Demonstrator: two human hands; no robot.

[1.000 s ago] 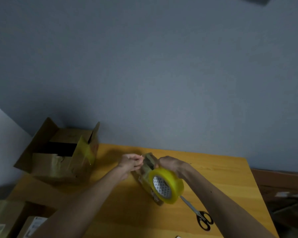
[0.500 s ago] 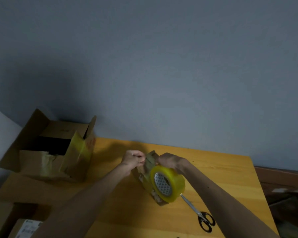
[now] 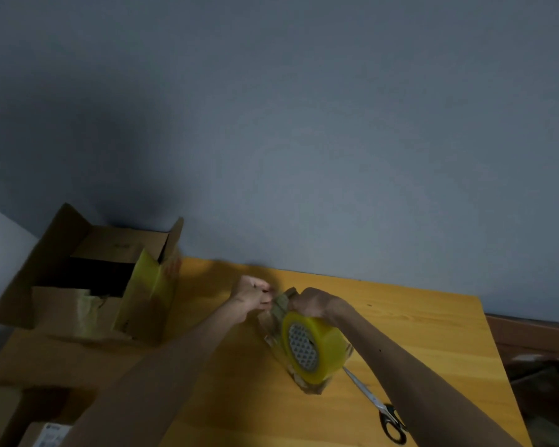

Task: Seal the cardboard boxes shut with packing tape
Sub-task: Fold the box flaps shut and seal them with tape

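Cardboard box far left on the wooden table, flaps up, yellowish tape on the near flap; interior dark, contents not discernible. Labelled box at the lower left corner, partly cut off. Centre: small carton upright on the table, wrapped in tape. Left hand curled, fingertips pinching its top edge. Right hand curled over the carton's top. Yellow tape roll on edge against the carton, just below the right hand. Scissors flat on the table, right of the roll. Blue-grey wall behind.
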